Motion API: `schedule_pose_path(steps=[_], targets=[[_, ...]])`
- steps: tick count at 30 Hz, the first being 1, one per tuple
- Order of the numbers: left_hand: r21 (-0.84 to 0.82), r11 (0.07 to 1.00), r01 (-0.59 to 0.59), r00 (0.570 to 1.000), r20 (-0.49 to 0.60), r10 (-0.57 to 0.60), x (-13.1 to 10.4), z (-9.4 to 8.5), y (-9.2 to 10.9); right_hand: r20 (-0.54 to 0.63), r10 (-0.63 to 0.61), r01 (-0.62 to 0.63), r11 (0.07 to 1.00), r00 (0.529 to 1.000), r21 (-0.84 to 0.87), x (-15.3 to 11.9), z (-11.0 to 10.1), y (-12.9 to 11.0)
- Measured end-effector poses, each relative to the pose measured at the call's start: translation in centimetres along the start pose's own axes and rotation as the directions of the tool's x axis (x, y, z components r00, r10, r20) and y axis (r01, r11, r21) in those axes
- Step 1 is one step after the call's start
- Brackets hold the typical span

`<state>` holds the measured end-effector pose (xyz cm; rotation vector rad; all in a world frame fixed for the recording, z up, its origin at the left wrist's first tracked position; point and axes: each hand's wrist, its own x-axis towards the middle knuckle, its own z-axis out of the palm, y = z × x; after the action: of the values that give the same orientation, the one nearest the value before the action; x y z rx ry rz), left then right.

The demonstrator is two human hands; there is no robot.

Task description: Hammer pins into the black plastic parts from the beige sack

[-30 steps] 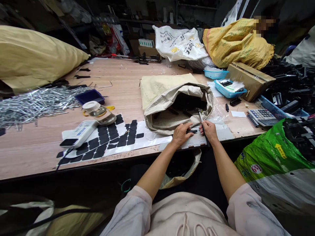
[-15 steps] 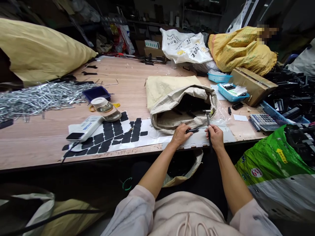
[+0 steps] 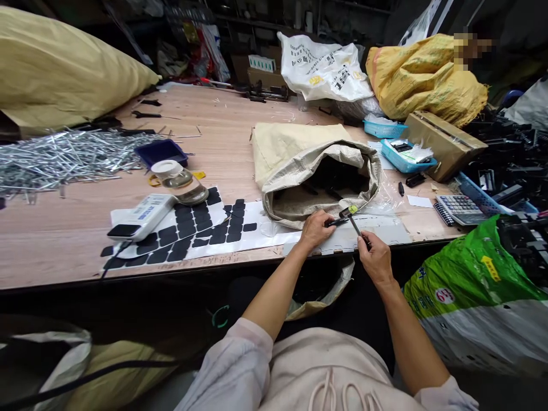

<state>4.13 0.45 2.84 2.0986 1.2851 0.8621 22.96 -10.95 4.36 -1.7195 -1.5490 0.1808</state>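
At the table's front edge my left hand (image 3: pixel 315 229) is closed on a small black part (image 3: pixel 336 222), which rests on a pale grey sheet (image 3: pixel 385 229). My right hand (image 3: pixel 375 257) grips the dark handle of a small hammer (image 3: pixel 354 224). The hammer's head, with a yellow-green face, is beside the outer end of the black part; whether they touch I cannot tell. Just behind both hands lies an open beige sack (image 3: pixel 295 148), its mouth facing me, with dark items in its shadowed inside.
Metal rods (image 3: pixel 72 157), a blue tray (image 3: pixel 160 153), a jar (image 3: pixel 182 182) and a white device (image 3: pixel 143 217) stand left. To the right are blue baskets (image 3: pixel 406 162), a cardboard box (image 3: pixel 445 142), a calculator (image 3: pixel 460 209) and a green-white sack (image 3: pixel 471 285).
The hammer's head has swung left and down from near the sack's mouth to the black part. My right hand has turned and moved slightly lower. The view has shifted a little.
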Motion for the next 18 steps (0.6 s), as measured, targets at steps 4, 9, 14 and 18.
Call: schedule_pose_path(steps=[4, 9, 14, 18], targets=[[-0.002, 1.0, 0.016, 1.0, 0.008, -0.016, 0.09, -0.07, 0.06, 0.011, -0.032, 0.033, 0.998, 0.999, -0.052, 0.03, 0.19, 0.25], [-0.001, 1.0, 0.019, 1.0, 0.012, -0.019, 0.11, 0.01, 0.05, 0.018, -0.025, 0.026, 0.999, 1.0, -0.029, 0.0, 0.19, 0.08], [0.008, 0.999, 0.039, 0.999, 0.011, -0.039, 0.17, 0.07, 0.05, 0.058, -0.062, 0.062, 0.998, 0.996, 0.007, -0.62, 0.36, -0.56], [0.002, 0.999, 0.035, 0.999, 0.008, -0.035, 0.17, 0.12, 0.12, 0.097, 0.023, -0.03, 0.998, 0.995, 0.064, 0.03, 0.33, -0.5]])
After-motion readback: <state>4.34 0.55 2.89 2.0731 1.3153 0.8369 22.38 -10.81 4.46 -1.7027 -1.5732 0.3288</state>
